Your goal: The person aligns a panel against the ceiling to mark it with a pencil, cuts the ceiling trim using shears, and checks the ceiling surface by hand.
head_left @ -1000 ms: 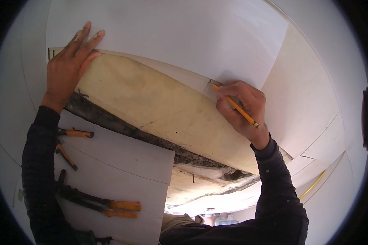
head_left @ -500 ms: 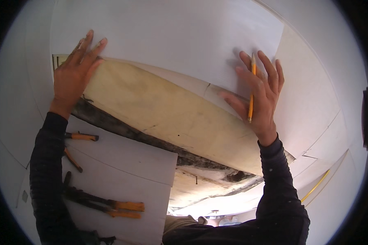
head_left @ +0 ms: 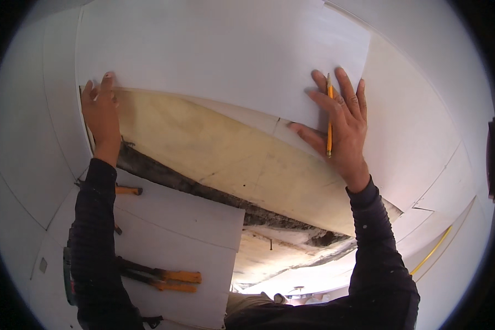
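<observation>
A large white sheet point(head_left: 214, 49) spans the upper part of the view, its lower edge lying over a cream-coloured board point(head_left: 220, 137). At the sheet's lower left corner is my left hand point(head_left: 102, 118), its fingers apart and slightly bent, fingertips on the sheet. My right hand point(head_left: 349, 126) rests spread near the right end of the same edge. A yellow pencil point(head_left: 329, 121) is held between its fingers, tip upward. What lies under both palms is hidden.
Below the board runs a dark, rough gap point(head_left: 173, 173). A white panel point(head_left: 176, 214) at lower left carries orange-handled pliers or cutters point(head_left: 179, 276) and another orange-handled tool point(head_left: 128, 190), partly behind my left sleeve. A yellow strip point(head_left: 432, 252) lies at right.
My left hand has shifted down and slightly right to the sheet's corner, its fingers more bent. My right hand, still with the pencil, has moved slightly left. The view has shifted a little.
</observation>
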Available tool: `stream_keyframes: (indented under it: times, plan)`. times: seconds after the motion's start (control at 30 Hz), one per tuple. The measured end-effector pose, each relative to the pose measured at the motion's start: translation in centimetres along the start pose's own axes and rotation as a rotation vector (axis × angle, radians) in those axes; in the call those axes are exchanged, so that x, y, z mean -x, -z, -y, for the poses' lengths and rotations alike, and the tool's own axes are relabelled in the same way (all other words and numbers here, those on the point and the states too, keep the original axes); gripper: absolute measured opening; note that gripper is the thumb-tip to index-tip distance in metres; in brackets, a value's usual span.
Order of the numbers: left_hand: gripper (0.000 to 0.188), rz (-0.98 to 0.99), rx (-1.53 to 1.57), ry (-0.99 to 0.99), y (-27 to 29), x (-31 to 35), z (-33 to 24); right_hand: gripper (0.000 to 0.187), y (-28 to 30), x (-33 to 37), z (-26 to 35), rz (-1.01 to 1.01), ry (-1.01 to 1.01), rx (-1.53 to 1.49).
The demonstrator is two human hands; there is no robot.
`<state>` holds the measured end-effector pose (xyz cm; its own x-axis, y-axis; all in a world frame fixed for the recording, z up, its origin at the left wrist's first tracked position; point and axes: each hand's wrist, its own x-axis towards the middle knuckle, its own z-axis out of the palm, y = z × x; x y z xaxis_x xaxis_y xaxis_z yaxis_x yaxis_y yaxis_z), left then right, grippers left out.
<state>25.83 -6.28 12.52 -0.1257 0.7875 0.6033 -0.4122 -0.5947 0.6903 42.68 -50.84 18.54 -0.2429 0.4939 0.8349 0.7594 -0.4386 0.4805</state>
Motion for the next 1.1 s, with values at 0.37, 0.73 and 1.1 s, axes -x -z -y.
stream_keyframes:
  times: [0.37, 0.73, 1.1]
  plan:
    - [0.041, 0.079, 0.613, 0.554, 1.2, -3.9, 1.7, 0.05, -0.1, 0.3, -0.2, 0.022, -0.009, -0.004]
    - [0.03, 0.128, 0.827, 0.6, 1.1, -3.8, 2.2, 0.049, -0.5, 0.5, -0.4, 0.018, -0.008, -0.008]
    - [0.029, 0.167, 0.811, 0.59, 2.0, -3.6, 2.5, 0.051, -0.8, 1.6, 0.2, 0.03, -0.016, -0.013]
